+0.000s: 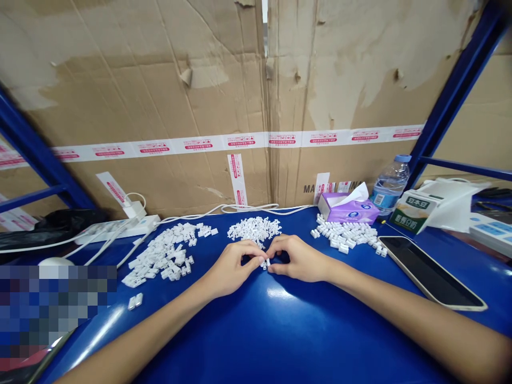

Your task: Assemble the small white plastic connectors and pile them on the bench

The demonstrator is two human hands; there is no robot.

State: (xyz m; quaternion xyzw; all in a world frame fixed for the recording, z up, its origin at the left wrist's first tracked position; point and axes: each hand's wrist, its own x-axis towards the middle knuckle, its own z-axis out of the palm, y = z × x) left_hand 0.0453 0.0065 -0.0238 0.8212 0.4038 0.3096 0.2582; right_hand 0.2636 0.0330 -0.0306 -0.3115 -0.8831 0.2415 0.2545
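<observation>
Fingers (256,262) of the left hand (234,272) and right hand (298,261) meet on my feed, both pinched narrow on a small white part (264,264) between their tips; I can't make out whether it is one piece or two. Just beyond the fingers, on the blue desk (256,333), I have a heap of tiny white pieces (254,228). Left of them spreads a pile of flatter white pieces (170,253), with a pair of white pieces (135,301) lying apart, nearer me. Right of the fingers I see a cluster of white blocks (348,236), then a dark-screened phone (432,272).

Farther right and beyond, I read 豆本豆 on a green-and-white carton (412,212). The purple tissue box (348,210) carries round blue logos too small for me to read; the bottle (392,181) has a blue label with a barcode. Straight past the fingers, the cardboard (220,101) shows "MA" and "NA" either side of tape strips. Red print on the long white tape (200,144) is too small for me.
</observation>
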